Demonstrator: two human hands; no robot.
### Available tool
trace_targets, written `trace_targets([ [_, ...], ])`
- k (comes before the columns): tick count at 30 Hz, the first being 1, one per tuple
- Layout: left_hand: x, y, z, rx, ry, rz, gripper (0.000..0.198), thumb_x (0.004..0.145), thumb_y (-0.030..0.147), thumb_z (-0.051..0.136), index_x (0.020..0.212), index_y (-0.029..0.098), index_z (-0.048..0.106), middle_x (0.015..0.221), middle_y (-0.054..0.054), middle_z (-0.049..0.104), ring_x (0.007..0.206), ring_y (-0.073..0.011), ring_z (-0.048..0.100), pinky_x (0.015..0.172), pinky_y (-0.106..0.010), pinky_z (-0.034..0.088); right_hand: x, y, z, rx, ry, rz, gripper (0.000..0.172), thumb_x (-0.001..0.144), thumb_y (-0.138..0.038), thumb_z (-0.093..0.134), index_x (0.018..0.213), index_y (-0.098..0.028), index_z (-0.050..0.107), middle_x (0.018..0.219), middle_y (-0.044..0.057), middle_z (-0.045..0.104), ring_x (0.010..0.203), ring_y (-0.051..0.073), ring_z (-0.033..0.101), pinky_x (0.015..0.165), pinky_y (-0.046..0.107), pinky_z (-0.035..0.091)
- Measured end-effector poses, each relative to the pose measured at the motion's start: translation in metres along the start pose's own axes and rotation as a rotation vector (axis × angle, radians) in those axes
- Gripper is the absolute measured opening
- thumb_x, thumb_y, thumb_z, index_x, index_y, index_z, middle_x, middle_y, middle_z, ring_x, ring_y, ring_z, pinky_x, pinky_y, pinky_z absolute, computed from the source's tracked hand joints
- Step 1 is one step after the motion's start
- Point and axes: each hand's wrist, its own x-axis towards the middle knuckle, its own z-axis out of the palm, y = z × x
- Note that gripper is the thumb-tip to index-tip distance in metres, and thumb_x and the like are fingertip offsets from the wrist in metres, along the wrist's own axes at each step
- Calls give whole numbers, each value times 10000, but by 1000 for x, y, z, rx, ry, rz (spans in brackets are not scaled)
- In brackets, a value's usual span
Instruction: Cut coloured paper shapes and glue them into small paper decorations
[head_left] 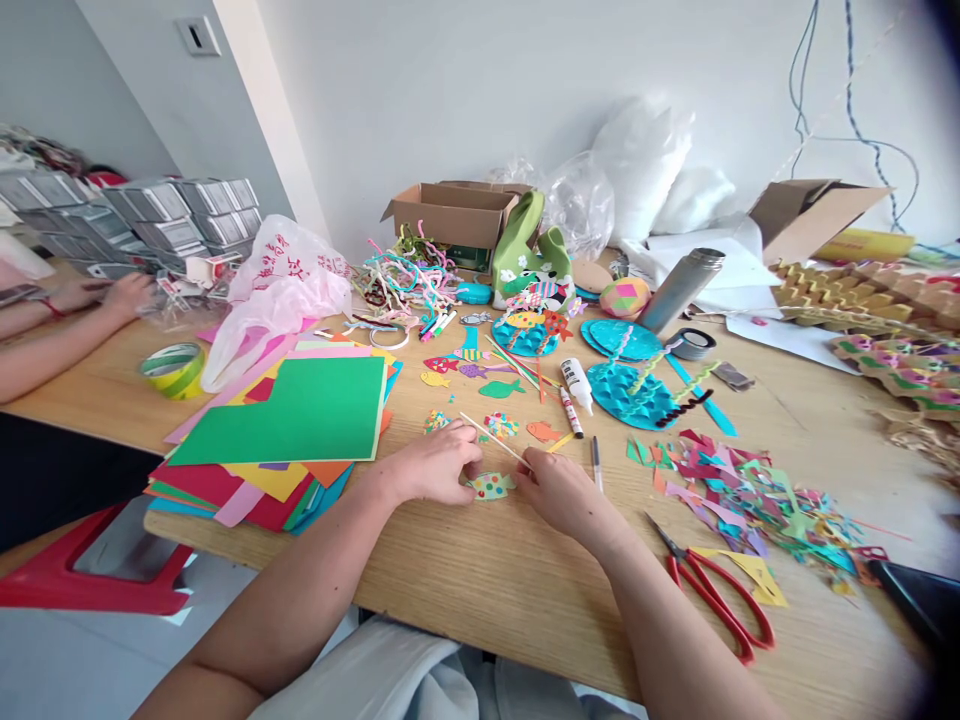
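A small pale green paper fish (pixel 491 486) with coloured dots lies flat on the table between my hands. My left hand (pixel 442 465) has its fingers curled around the fish's left end, holding it against the tabletop. In my right hand (pixel 562 497) a thin white stick (pixel 491 436) is pinched; it slants up and left above the fish. Two patches of tiny coloured paper bits (pixel 501 425) lie just beyond my fingers, one partly hidden by my left hand. An orange paper fish (pixel 543 431) sits beyond my right hand, close to a marker (pixel 571 413) and a white glue bottle (pixel 577 385).
Red-handled scissors (pixel 709 585) and paper scraps (pixel 765 495) lie on the right. Coloured paper sheets (pixel 300 405) are stacked on the left. Blue decorated discs (pixel 630 395) and a steel flask (pixel 682 290) stand farther back. Another person's hands (pixel 124 295) are at far left.
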Motion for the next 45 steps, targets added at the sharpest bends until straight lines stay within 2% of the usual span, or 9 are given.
trace_targets([
  [7, 0, 0, -1, -7, -4, 8, 101, 666, 204, 677, 702, 174, 587, 871, -38, 540, 894, -202, 541, 759, -294, 423, 0, 1, -2, 1, 14, 13, 240, 941, -229, 422, 804, -169, 610, 833, 130, 730, 780, 229, 687, 574, 284, 272],
  [13, 0, 1, -1, -7, -2, 1, 102, 668, 209, 685, 701, 173, 596, 871, -44, 547, 900, -207, 542, 771, -298, 427, 1, 1, 1, 39, 7, -6, 162, 894, -200, 485, 803, -169, 615, 823, 116, 725, 777, 230, 678, 590, 273, 302],
  [20, 1, -3, 2, -96, 32, 26, 107, 654, 172, 690, 685, 170, 588, 878, -40, 563, 905, -196, 548, 795, -292, 424, 0, 1, -1, 94, 62, -17, 179, 862, -179, 479, 712, -180, 577, 696, 64, 665, 638, 173, 602, 551, 259, 286],
  [22, 0, -4, -1, -171, 95, 35, 101, 685, 198, 680, 711, 172, 586, 859, -32, 563, 878, -181, 543, 787, -285, 423, -4, 1, -6, 222, 105, -74, 160, 840, -190, 497, 689, -184, 550, 632, 17, 603, 573, 137, 537, 531, 240, 292],
  [26, -2, -9, -13, -432, 325, 28, 89, 758, 245, 585, 791, 177, 538, 859, -30, 559, 814, -154, 520, 750, -275, 427, -11, 4, -15, 626, 109, -265, 155, 815, -282, 522, 688, -195, 532, 541, -61, 449, 485, 96, 393, 468, 210, 284],
  [30, -4, -15, -19, -730, 468, -44, 147, 789, 298, 495, 867, 177, 525, 936, -47, 571, 890, -171, 531, 788, -298, 431, -11, 5, -15, 668, 210, -230, 164, 781, -280, 548, 648, -186, 530, 552, -59, 450, 502, 89, 375, 467, 210, 284],
  [34, -1, -14, -15, -889, 402, -99, 288, 812, 312, 479, 1034, 167, 593, 1076, -68, 621, 1001, -192, 540, 821, -306, 424, -11, 4, -18, 757, 202, -252, 179, 786, -312, 559, 661, -186, 546, 529, -65, 433, 482, 84, 358, 447, 208, 281],
  [38, 2, -9, -10, -1062, 309, -84, 360, 832, 356, 484, 1090, 145, 621, 1048, -94, 681, 904, -177, 582, 768, -301, 425, -12, 5, -24, 928, 180, -236, 252, 765, -395, 602, 641, -188, 531, 506, -65, 441, 462, 82, 358, 437, 213, 279],
  [45, 2, -5, -7, -1194, 176, -133, 333, 786, 441, 604, 825, 115, 663, 766, -76, 698, 656, -127, 584, 628, -250, 416, -4, 17, -11, 1287, 164, -115, 340, 737, -479, 707, 700, -176, 559, 512, -72, 441, 436, 80, 403, 442, 221, 277],
])
